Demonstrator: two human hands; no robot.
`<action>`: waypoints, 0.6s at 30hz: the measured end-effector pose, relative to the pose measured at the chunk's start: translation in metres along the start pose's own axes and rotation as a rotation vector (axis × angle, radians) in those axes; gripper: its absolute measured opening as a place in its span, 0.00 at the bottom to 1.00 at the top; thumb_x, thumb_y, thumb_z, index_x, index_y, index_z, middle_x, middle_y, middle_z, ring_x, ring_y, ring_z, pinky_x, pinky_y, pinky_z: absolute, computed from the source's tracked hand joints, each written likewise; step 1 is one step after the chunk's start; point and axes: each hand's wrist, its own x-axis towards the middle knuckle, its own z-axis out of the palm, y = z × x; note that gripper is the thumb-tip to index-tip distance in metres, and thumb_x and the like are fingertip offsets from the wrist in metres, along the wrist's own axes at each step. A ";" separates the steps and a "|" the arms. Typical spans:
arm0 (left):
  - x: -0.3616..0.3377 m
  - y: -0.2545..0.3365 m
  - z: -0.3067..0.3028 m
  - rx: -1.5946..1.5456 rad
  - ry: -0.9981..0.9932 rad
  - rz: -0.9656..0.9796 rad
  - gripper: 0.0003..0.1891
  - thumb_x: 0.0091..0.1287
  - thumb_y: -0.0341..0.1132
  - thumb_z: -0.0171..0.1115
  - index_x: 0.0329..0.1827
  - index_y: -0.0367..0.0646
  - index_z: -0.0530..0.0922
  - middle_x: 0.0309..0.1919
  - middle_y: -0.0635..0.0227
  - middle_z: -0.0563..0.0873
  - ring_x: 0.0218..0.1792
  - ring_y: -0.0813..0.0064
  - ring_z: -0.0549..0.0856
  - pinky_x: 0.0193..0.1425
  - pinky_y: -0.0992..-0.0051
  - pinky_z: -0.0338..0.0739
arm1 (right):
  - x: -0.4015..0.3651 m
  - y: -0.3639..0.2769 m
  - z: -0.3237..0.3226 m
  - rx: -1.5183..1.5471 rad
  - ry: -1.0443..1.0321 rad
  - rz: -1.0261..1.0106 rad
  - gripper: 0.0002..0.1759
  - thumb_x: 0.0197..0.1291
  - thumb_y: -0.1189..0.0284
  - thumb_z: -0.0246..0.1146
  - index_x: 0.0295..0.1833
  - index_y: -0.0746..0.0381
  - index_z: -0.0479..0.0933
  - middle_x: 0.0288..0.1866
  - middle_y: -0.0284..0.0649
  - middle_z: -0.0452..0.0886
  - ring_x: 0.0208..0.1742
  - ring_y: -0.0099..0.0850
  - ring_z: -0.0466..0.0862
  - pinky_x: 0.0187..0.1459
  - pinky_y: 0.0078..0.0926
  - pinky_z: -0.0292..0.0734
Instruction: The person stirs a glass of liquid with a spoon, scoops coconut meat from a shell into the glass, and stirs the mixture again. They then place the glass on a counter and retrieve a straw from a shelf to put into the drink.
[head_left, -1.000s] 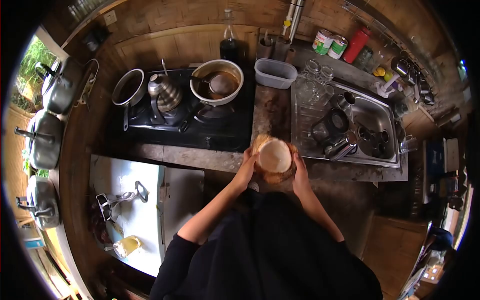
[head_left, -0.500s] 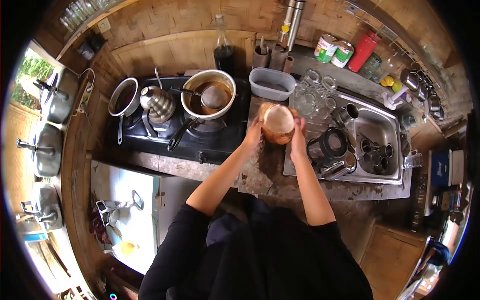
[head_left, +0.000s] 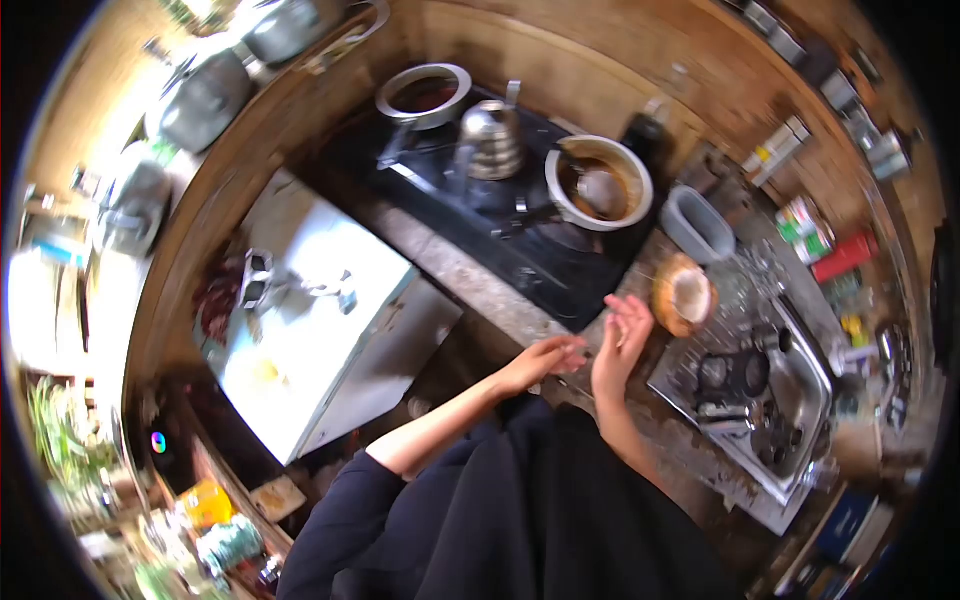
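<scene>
A husked coconut (head_left: 668, 300) with a white opening at its top sits upright on the counter, right of the stove. My right hand (head_left: 622, 345) is just left of it, apart from it, with nothing in its spread fingers. In front of the counter edge, my left hand (head_left: 543, 364) is held toward the right one, fingers stretched out and holding nothing. Motion blurs both hands a little. The nearest cooking pot (head_left: 640, 212), with brown liquid and a strainer in it, stands on the stove behind them.
On the black stove (head_left: 545, 270) also stand a gooseneck kettle (head_left: 491, 143) and a second pot (head_left: 462, 78). A plastic tub (head_left: 697, 226) lies behind the coconut. Glasses and a metal sink (head_left: 818, 395) are at the right. A white-topped cabinet (head_left: 330, 350) stands at the left.
Both hands have let go of the coconut, which now rests on the counter, and have drawn back toward my body. The view has turned left, shifting the scene to the right.
</scene>
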 end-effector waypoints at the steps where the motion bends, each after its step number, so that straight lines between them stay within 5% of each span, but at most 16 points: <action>1: -0.029 -0.011 -0.014 -0.057 0.049 -0.012 0.22 0.72 0.44 0.45 0.63 0.42 0.65 0.51 0.65 0.78 0.51 0.74 0.77 0.59 0.73 0.68 | -0.017 -0.009 0.026 0.017 -0.110 0.026 0.20 0.61 0.76 0.53 0.58 0.66 0.60 0.48 0.47 0.75 0.51 0.34 0.74 0.59 0.34 0.62; 9: -0.272 -0.048 -0.105 -0.216 0.773 0.145 0.18 0.71 0.43 0.44 0.58 0.43 0.70 0.45 0.62 0.82 0.44 0.74 0.82 0.49 0.76 0.75 | -0.164 -0.040 0.202 0.092 -0.926 0.005 0.16 0.58 0.82 0.54 0.53 0.64 0.64 0.37 0.40 0.78 0.41 0.27 0.78 0.47 0.24 0.72; 14: -0.387 -0.063 -0.153 -0.243 1.408 0.495 0.16 0.71 0.41 0.44 0.43 0.37 0.75 0.29 0.61 0.84 0.24 0.77 0.82 0.32 0.81 0.75 | -0.229 -0.060 0.287 0.092 -1.169 -0.030 0.11 0.56 0.82 0.55 0.47 0.65 0.69 0.36 0.39 0.79 0.40 0.28 0.80 0.43 0.24 0.73; 18: -0.450 -0.057 -0.222 -0.158 1.821 0.765 0.13 0.71 0.37 0.45 0.42 0.38 0.75 0.33 0.63 0.81 0.34 0.77 0.80 0.39 0.77 0.75 | -0.265 -0.062 0.353 0.033 -1.260 -0.118 0.14 0.53 0.79 0.59 0.47 0.65 0.70 0.42 0.40 0.78 0.43 0.30 0.79 0.44 0.27 0.73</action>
